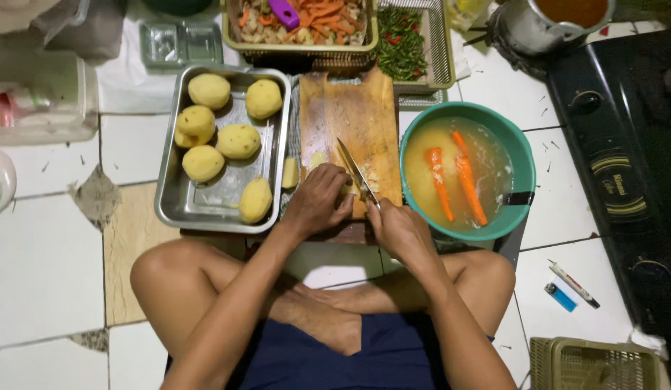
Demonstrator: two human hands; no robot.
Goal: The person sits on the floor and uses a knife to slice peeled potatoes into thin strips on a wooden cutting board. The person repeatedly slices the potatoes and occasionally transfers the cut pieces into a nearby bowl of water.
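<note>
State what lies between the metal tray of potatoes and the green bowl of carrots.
In the head view, the wooden cutting board lies between the metal tray and the green bowl, with both hands cutting on it.

Wooden cutting board (357, 115) lies centre; rectangular steel tray (178, 206) holding six peeled yellow potatoes (238, 141) left of it; round teal bowl (519, 155) with three orange carrots (451, 180) in water right.

potatoes (209, 90) yellow | bowl (519, 148) teal | carrots (438, 180) orange | tray (169, 202) silver

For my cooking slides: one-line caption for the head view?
Left hand steadies potato on cutting board; right hand slices with knife.
</note>
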